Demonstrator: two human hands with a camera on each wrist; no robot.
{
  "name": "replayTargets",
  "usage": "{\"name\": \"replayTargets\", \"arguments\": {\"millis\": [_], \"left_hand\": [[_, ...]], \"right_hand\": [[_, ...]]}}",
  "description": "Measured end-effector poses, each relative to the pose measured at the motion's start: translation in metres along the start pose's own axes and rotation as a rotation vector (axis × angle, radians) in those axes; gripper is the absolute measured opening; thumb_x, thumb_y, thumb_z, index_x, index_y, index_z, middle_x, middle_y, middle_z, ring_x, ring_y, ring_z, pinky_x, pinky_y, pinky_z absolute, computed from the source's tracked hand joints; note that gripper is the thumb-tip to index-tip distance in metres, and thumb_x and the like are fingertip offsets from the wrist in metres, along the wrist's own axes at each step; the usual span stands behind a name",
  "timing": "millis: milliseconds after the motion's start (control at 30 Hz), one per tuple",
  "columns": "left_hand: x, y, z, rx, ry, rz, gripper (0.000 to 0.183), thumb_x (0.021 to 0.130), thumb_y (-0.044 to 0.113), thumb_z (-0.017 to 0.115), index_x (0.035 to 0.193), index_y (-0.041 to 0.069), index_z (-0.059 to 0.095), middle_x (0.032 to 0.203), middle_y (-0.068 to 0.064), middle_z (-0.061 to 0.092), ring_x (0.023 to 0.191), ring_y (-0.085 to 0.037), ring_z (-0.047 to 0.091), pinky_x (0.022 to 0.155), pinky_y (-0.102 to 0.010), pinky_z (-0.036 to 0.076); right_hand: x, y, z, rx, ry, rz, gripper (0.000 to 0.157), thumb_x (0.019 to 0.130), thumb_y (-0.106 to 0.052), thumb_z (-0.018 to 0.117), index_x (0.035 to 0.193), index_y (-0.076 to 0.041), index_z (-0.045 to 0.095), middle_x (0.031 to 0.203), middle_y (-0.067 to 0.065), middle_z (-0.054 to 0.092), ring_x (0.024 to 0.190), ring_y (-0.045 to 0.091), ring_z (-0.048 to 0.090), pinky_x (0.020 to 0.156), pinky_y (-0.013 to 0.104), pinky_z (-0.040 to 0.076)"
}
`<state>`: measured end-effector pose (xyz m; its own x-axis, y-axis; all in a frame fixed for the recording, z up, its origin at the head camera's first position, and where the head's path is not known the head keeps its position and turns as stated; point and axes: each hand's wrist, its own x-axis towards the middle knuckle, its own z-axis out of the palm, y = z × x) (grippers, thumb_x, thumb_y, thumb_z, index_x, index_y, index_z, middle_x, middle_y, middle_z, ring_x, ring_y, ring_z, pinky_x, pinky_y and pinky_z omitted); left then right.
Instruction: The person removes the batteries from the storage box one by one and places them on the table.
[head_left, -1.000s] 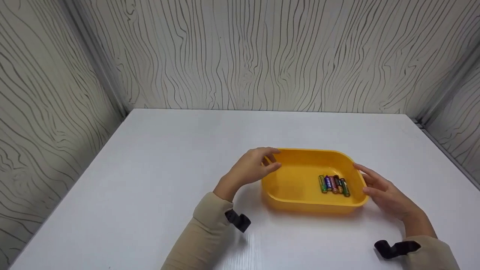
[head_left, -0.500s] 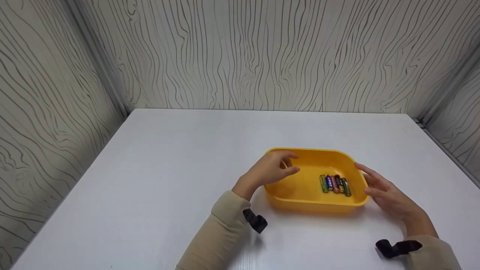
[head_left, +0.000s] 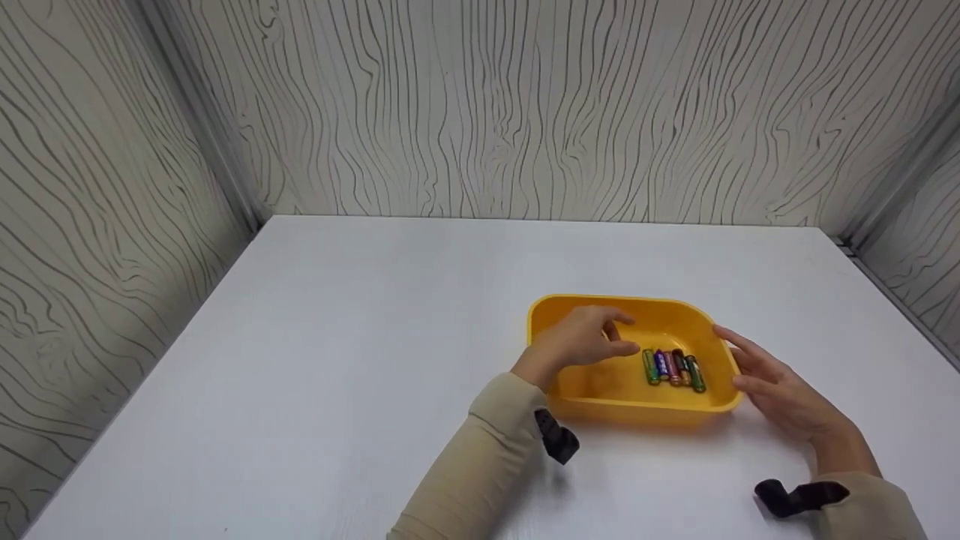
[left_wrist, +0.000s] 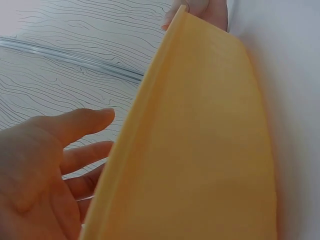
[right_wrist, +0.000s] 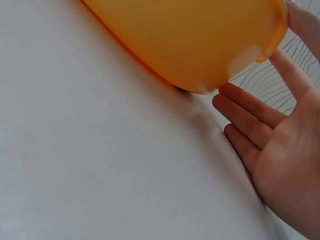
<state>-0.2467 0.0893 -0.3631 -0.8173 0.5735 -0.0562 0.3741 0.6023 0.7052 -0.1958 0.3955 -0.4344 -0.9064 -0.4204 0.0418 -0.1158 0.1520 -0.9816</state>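
A yellow plastic tub (head_left: 626, 407) stands on the white table, right of the middle. Inside, near its right end, several small colourful cylinders that look like batteries (head_left: 673, 369) lie side by side in a row. My left hand (head_left: 581, 337) hovers over the tub's left half, thumb and fingers apart and nothing between them, just left of the row. In the left wrist view, that hand (left_wrist: 45, 165) shows behind the tub's tall side wall (left_wrist: 200, 125). At the tub's right end, my right hand (head_left: 784, 394) touches the rim with extended fingers; the right wrist view shows them spread.
The white table (head_left: 337, 337) stretches around the tub, widest to the left. Pale panels with a dark wood-grain pattern (head_left: 487, 112) rise at the back and both sides. Each beige sleeve carries a black wrist mount (head_left: 556, 436).
My left hand has moved right, from the tub's left rim to over its inside, near the row of cylinders. The right hand stays at the right end.
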Motion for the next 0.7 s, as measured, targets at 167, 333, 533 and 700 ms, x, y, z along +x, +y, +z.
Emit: {"name": "replayTargets", "arguments": {"millis": [167,333,533,700], "left_hand": [[0.011,0.009,0.008,0.023,-0.002,-0.049,0.045,0.087,0.032,0.07,0.129,0.017,0.061,0.084,0.003,0.06,0.07,-0.006,0.048,0.064,-0.015,0.041],[0.02,0.016,0.016,0.075,0.007,-0.112,0.047,0.083,0.035,0.074,0.127,0.021,0.063,0.095,0.005,0.067,0.077,-0.006,0.056,0.076,-0.017,0.048],[0.028,0.021,0.026,0.098,0.048,-0.263,0.047,0.077,0.037,0.08,0.121,0.029,0.066,0.127,0.014,0.064,0.115,-0.007,0.057,0.109,-0.027,0.04],[0.03,0.024,0.033,0.078,0.053,-0.339,0.048,0.072,0.033,0.085,0.117,0.029,0.068,0.122,0.014,0.066,0.106,-0.008,0.056,0.11,-0.032,0.037]], "right_hand": [[0.0,0.0,0.0,0.005,-0.003,0.002,0.065,0.1,-0.002,0.041,0.156,-0.015,0.012,0.139,-0.026,0.045,0.123,-0.013,0.047,0.097,0.004,0.036],[-0.001,-0.001,0.0,-0.037,0.031,0.044,0.064,0.1,-0.005,0.043,0.156,-0.017,0.013,0.137,-0.026,0.045,0.121,-0.013,0.047,0.096,0.003,0.036],[0.0,-0.003,0.001,-0.049,0.047,0.079,0.065,0.1,-0.009,0.045,0.156,-0.02,0.014,0.136,-0.03,0.043,0.12,-0.016,0.046,0.094,0.003,0.036],[-0.001,-0.005,0.001,-0.056,0.062,0.113,0.065,0.1,-0.011,0.046,0.156,-0.022,0.014,0.134,-0.031,0.044,0.119,-0.017,0.046,0.094,0.002,0.035]]}}
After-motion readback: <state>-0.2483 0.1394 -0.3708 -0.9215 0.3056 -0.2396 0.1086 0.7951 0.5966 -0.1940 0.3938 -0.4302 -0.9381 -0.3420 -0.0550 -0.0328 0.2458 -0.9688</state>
